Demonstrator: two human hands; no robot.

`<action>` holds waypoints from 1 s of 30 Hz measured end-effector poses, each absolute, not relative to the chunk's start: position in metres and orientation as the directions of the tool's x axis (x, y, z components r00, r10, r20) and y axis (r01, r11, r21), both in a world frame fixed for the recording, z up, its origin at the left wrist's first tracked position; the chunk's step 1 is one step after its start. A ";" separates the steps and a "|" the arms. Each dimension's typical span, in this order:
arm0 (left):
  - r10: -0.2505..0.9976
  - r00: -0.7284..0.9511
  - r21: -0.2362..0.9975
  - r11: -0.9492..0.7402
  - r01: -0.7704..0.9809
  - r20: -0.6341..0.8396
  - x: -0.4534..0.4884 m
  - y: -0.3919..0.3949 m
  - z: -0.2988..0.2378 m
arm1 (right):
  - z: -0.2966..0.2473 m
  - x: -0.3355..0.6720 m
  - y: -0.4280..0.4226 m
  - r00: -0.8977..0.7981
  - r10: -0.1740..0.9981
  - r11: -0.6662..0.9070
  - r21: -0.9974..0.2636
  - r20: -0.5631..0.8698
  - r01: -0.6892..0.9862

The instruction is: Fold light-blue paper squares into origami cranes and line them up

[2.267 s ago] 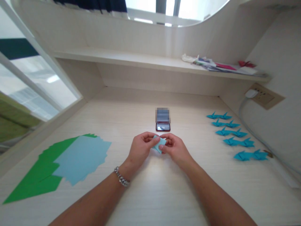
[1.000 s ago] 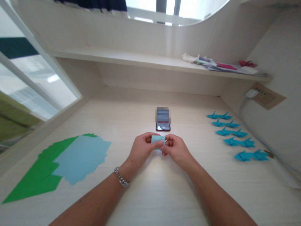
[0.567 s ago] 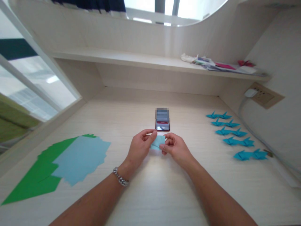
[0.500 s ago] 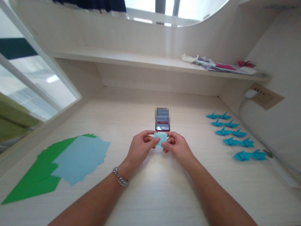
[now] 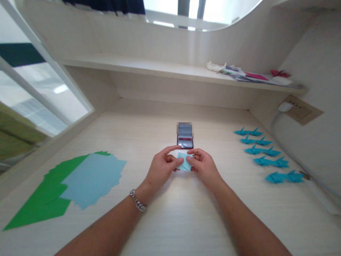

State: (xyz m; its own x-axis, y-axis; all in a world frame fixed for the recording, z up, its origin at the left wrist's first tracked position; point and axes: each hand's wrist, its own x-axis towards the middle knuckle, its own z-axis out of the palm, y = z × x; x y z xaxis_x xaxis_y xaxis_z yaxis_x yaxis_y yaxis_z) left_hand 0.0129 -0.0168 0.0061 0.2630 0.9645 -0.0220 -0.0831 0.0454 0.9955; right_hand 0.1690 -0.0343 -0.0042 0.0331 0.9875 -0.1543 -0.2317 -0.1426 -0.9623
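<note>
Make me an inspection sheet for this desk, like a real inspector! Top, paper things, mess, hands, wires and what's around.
Surface: pale desk with faint grain.
Paper things: folded light-blue paper in hand; light-blue sheets over green sheets, left; five pairs of blue origami cranes, right.
Clutter: phone beyond the paper; piled papers on the shelf.
Left hand: pinching the folded paper, index finger outstretched.
Right hand: pinching its other side.
Cables: one pale cable, plug in the wall socket.
Surroundings: apparently a mirror above.
</note>
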 end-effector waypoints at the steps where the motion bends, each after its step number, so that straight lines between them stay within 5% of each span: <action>1: 0.960 0.279 0.996 0.046 -0.080 -0.022 0.013 -0.017 0.007 | -0.003 0.170 -0.035 0.028 0.988 -0.140 -0.959 -0.151 -0.246; 12: 0.924 0.379 0.992 0.088 -0.088 -0.049 0.012 -0.017 0.005 | 0.003 0.173 -0.037 -0.054 0.984 -0.177 -0.940 -0.169 -0.292; 25: 0.945 0.316 0.872 0.221 -0.437 -0.082 0.012 -0.018 0.008 | 0.012 0.173 -0.043 -0.145 0.969 -0.246 -0.855 -0.202 -0.456; 30: 0.956 0.292 0.917 0.139 -0.373 -0.026 0.012 -0.017 0.004 | 0.013 0.174 -0.043 -0.190 0.970 -0.222 -0.870 -0.151 -0.441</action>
State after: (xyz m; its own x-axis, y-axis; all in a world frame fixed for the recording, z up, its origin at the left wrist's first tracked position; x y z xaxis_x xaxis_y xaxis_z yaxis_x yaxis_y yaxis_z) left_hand 0.0121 -0.0165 0.0036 0.2915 0.9562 -0.0262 -0.3729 0.1389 0.9174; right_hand 0.1744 -0.0428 0.0134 -0.1900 0.9701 -0.1511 -0.4409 -0.2218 -0.8697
